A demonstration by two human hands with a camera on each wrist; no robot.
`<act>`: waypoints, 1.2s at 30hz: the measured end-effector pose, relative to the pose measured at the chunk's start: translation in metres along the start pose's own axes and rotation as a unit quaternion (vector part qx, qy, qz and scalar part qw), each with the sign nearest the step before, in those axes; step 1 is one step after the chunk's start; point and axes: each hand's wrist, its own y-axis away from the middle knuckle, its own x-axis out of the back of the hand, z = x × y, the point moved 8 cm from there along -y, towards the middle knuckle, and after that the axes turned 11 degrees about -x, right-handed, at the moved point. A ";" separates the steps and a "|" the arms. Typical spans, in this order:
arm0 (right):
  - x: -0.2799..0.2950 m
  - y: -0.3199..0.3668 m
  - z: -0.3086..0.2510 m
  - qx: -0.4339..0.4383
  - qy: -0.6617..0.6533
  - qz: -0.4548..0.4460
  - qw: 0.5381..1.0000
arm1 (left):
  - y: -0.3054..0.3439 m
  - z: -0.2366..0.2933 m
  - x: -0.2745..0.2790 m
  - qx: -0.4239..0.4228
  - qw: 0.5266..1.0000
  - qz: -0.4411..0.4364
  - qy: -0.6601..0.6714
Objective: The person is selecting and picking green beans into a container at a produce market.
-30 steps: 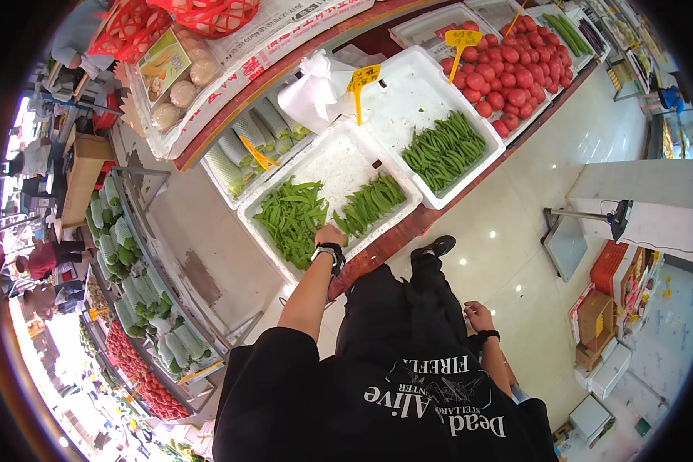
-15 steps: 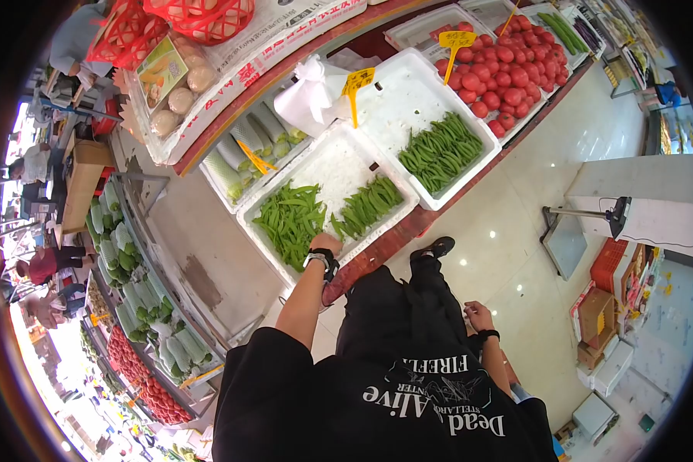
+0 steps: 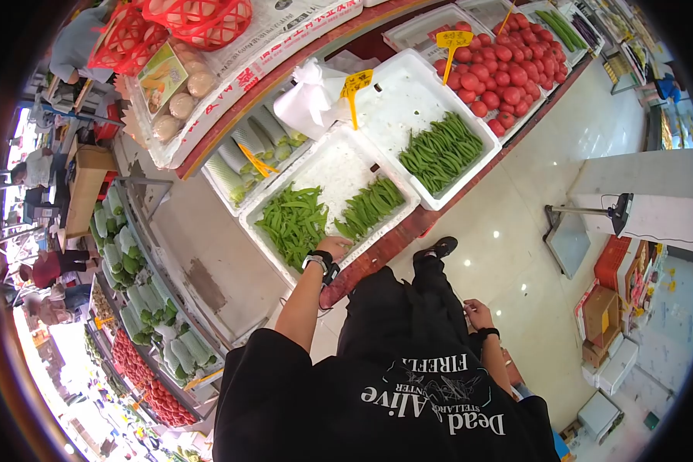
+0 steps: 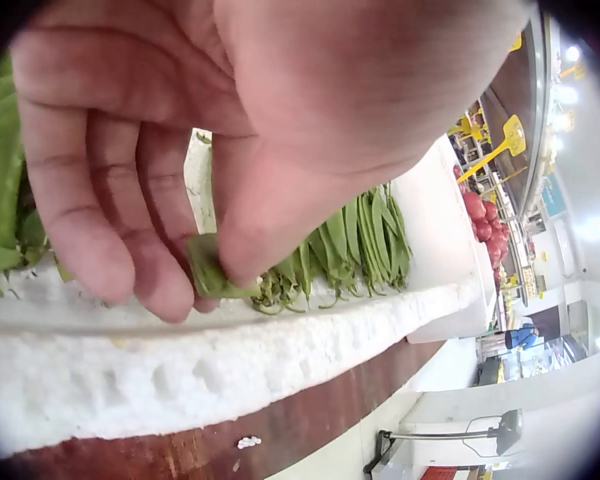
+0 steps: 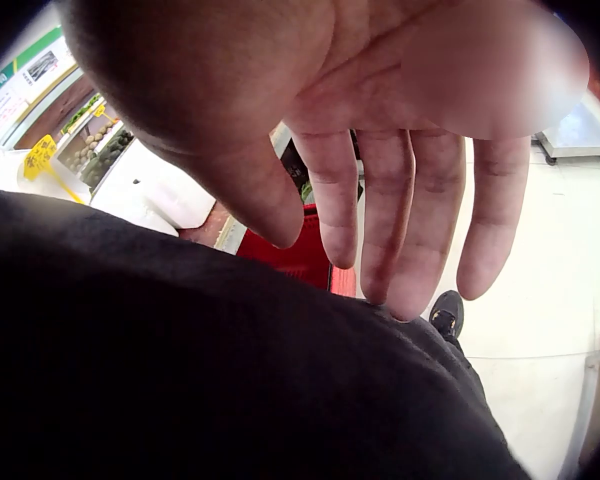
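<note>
In the head view, my left hand (image 3: 333,246) is at the near edge of a white foam box (image 3: 252,223). The left wrist view shows its thumb and fingers pinching a flat green snow pea pod (image 4: 208,268). Loose snow peas (image 3: 292,223) lie heaped in the left part of the box. More snow peas (image 3: 373,204), lined up side by side, lie in its right part, close to my fingertips. My right hand (image 5: 380,190) hangs beside the dark trouser leg (image 5: 200,340), fingers loosely extended with nothing in them.
A second foam box (image 3: 396,88) holds slender green pods (image 3: 443,150); tomatoes (image 3: 508,69) are heaped beyond it. A roll of white bags (image 3: 304,92) and yellow price tags (image 3: 354,83) stand behind the boxes. The red stall edge (image 3: 385,246) runs in front of my legs.
My left hand drew back slightly toward the box's near edge, then shifted right, toward the lined-up snow peas. The right hand stays at my side.
</note>
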 end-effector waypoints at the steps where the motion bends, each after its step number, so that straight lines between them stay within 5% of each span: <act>1: 0.000 0.001 0.002 0.001 0.000 0.000 1.000 | 0.000 0.004 -0.002 -0.005 0.999 -0.006 -0.041; 5: -0.002 0.001 0.006 -0.010 -0.009 -0.004 1.000 | -0.014 0.008 -0.002 -0.175 0.955 0.039 -0.235; 8: -0.003 0.003 0.007 -0.008 -0.004 -0.005 1.000 | -0.012 0.018 0.009 -0.127 0.955 0.014 -0.268; 11: -0.002 0.003 0.002 -0.005 0.012 -0.004 1.000 | 0.002 0.040 0.022 -0.071 0.982 0.050 -0.169; 19: 0.002 0.003 -0.009 0.009 0.006 -0.004 1.000 | -0.017 0.078 0.031 -0.152 0.961 0.227 -0.051; 23: 0.003 0.004 -0.003 -0.012 0.005 -0.003 1.000 | -0.021 0.037 0.055 -0.143 0.915 0.376 0.017; 27: -0.003 0.009 0.008 -0.020 0.001 -0.009 1.000 | 0.019 0.034 0.067 -0.032 0.925 0.329 -0.185; 36: -0.011 0.003 0.013 -0.004 -0.005 -0.010 1.000 | 0.043 0.031 0.064 0.002 0.902 0.265 -0.342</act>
